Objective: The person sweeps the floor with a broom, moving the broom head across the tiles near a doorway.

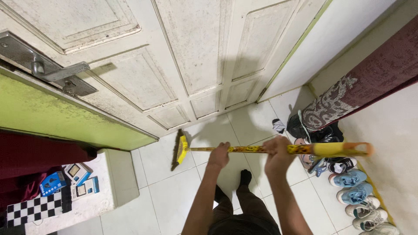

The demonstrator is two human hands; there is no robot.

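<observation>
Both my hands grip the broom handle [248, 149], held level over the white tile floor [174, 191]. Left hand [219, 155] fingers wrapped tight nr the yellow broom head [179, 150], which sits by the door [183, 65] bottom. Right hand [278, 152] fingers closed mid-handle. Shoes [355, 191] lined along floor's right edge by the wall.

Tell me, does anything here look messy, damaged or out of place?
The white door is grimy and stained across its panels. By the right wall, shoes lie in a loose jumble, with a crumpled cloth on the tiles beside them. Both hands, left hand and right hand, grip the broom.
</observation>
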